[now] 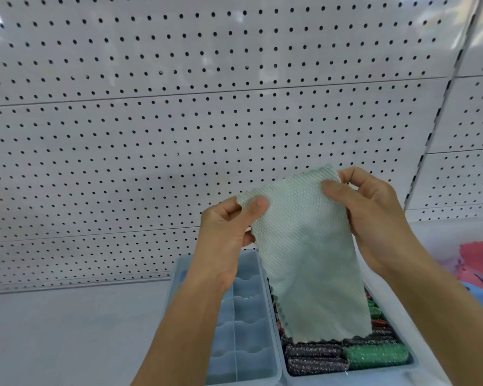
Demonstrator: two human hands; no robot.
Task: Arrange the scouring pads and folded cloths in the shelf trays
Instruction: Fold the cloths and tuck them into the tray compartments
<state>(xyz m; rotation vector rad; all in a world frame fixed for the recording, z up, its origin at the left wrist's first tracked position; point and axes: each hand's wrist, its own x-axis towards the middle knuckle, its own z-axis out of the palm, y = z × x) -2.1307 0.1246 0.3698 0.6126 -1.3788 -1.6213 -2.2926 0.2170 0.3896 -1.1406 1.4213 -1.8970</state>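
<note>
I see a pale green cloth (304, 246) held up in front of the white pegboard wall (179, 93). My left hand (226, 232) pinches its upper left corner between thumb and fingers; my right hand (374, 215) pinches the upper right corner. The cloth hangs down over the right tray (407, 344), which holds rolled scouring pads (346, 358) in dark grey, green and red. Just beside it, to the left, stands a blue divided tray (243, 316). Both trays rest on the grey shelf (67, 330). Pink cloths (474, 263) lie near the shelf's right edge.

cloth (307, 246) hides pads (374, 310), perhaps more behind
</note>
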